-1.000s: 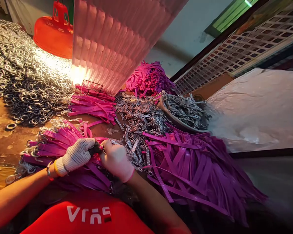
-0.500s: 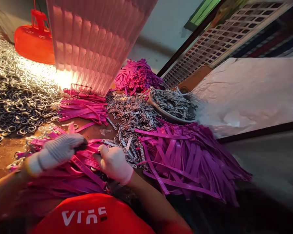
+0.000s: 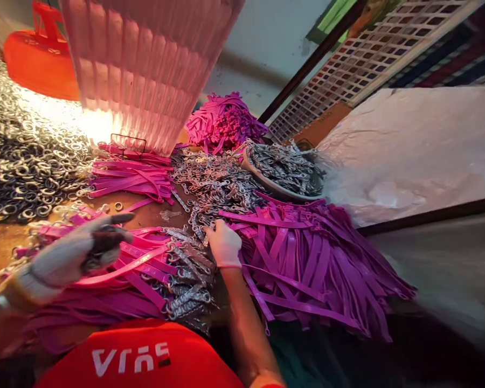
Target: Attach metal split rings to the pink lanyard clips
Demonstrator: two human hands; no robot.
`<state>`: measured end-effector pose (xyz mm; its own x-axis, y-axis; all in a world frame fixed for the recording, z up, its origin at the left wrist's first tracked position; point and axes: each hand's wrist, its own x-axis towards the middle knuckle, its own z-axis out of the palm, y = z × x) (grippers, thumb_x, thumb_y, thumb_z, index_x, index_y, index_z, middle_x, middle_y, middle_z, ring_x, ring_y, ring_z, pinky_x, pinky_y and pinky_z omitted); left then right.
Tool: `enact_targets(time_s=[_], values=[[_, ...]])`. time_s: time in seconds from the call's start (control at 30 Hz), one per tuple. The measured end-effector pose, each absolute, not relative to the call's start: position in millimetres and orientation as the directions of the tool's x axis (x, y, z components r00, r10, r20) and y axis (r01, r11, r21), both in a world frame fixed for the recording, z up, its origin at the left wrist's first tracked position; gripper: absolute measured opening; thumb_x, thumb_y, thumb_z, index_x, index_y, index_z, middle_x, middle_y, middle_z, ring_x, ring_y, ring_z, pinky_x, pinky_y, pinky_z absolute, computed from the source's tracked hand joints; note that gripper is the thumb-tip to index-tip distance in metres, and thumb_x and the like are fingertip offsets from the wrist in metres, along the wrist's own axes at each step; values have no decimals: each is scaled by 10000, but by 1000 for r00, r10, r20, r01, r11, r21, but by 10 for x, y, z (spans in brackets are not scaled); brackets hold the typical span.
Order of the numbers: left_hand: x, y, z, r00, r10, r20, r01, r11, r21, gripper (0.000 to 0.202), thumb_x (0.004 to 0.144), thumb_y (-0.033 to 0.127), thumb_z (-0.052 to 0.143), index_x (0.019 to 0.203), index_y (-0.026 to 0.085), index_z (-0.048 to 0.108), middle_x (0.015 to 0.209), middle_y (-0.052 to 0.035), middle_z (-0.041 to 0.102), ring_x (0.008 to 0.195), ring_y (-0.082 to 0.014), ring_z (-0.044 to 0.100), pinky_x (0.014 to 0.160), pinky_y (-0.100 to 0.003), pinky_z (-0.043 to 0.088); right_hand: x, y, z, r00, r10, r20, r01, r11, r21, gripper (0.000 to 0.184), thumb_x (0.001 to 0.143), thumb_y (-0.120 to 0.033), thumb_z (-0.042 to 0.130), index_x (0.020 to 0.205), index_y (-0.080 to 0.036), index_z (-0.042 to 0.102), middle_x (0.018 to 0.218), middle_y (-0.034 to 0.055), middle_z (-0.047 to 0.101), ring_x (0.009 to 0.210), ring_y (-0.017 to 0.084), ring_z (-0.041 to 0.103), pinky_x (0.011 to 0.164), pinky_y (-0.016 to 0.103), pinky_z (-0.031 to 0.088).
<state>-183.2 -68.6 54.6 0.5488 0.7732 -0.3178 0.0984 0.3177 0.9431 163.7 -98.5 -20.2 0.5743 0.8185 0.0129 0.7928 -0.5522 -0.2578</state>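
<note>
My left hand (image 3: 70,253), in a white knitted glove, is closed round one end of a pink strap (image 3: 137,264) that carries a metal clasp at its far end, above a stack of finished straps (image 3: 105,291). My right hand (image 3: 225,243), in a thin pale glove, is reaching forward to the pile of metal chain clasps (image 3: 214,186) beside the heap of loose purple straps (image 3: 307,258). Its fingers are curled down at the pile; what they hold is hidden.
A great heap of metal rings (image 3: 20,156) covers the left. A bowl of clasps (image 3: 285,170) stands behind the purple straps. A lit pink lampshade (image 3: 145,70), an orange lamp (image 3: 36,54), more pink straps (image 3: 129,175) and a white plastic sheet (image 3: 408,151) are around.
My right hand has left the strap and moved forward and right to the clasp pile. My left hand has pulled left with the strap, which now trails free.
</note>
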Motion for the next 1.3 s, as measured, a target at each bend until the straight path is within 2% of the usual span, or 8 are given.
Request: enact_targets(time_s=[0.1, 0.27, 0.47, 0.63, 0.83, 1.03, 1.17, 1.3], values=[[-1419, -690, 427, 666, 591, -455, -135, 695, 706, 494, 852, 301, 621, 1335, 198, 619, 1103, -135, 718, 514, -51, 475, 404, -142, 318, 1718, -871, -470, 577, 816, 38, 785, -541, -303, 275, 902, -211, 631, 1161, -120, 652, 961, 156, 743, 845, 220, 690, 738, 283, 443], [-1364, -725, 293, 795, 441, -417, -210, 845, 493, 530, 873, 404, 609, 1354, 182, 625, 1188, -163, 705, 512, -64, 493, 388, -163, 328, 1792, -976, -577, 497, 860, 115, 778, -384, -497, 279, 947, -273, 477, 1086, -136, 676, 967, 129, 746, 852, 213, 663, 781, 305, 491], [-1383, -817, 294, 725, 561, -399, -156, 699, 698, 553, 838, 312, 647, 1365, 156, 591, 912, -110, 719, 453, -52, 407, 375, -165, 262, 1438, -1141, -142, 314, 914, 258, 734, -61, -677, 291, 963, -288, 462, 1155, -188, 656, 1096, 90, 721, 989, 202, 670, 916, 349, 523], [-1320, -875, 436, 770, 555, -316, -96, 589, 802, 623, 839, 321, 680, 1415, 183, 484, 824, -67, 719, 426, -60, 402, 380, -183, 279, 814, -1296, 345, -161, 957, 240, 715, 281, -640, 334, 1013, -243, 472, 1315, -249, 614, 1181, 57, 719, 1064, 169, 676, 949, 295, 518], [-1339, -997, 395, 827, 465, -317, 47, 504, 862, 246, 785, 368, 673, 719, 136, 626, 540, -10, 540, 457, -70, 381, 422, -212, 274, 596, -1350, 550, -555, 810, 189, 666, 569, -483, 451, 934, -124, 457, 1340, -250, 604, 1166, 60, 705, 1063, 181, 663, 923, 297, 527], [-1401, -1204, 442, 762, 572, -303, 59, 404, 913, 283, 869, 436, 570, 770, 171, 566, 541, 36, 477, 415, -71, 355, 397, -218, 263, 511, -1562, 561, -468, 832, 299, 666, 554, -499, 280, 941, -169, 475, 1102, -215, 700, 945, 40, 713, 844, 162, 650, 774, 261, 488], [-1469, -1276, 462, 606, 787, -118, 141, 40, 989, 295, 836, 442, 664, 885, 164, 579, 651, 16, 572, 543, -105, 463, 483, -220, 357, 491, -1691, 613, -408, 888, 211, 776, 460, -432, 207, 965, -237, 512, 868, -205, 692, 772, 6, 685, 700, 134, 595, 676, 236, 406], [-1467, -1272, 427, 627, 779, -6, 206, -158, 966, 132, 816, 284, 570, 766, 163, 581, 690, -16, 596, 616, -125, 493, 551, -236, 398, 451, -1768, 619, -411, 896, 168, 827, 444, -344, 321, 985, -273, 514, 694, -199, 626, 646, -18, 620, 593, 112, 518, 612, 241, 332]])
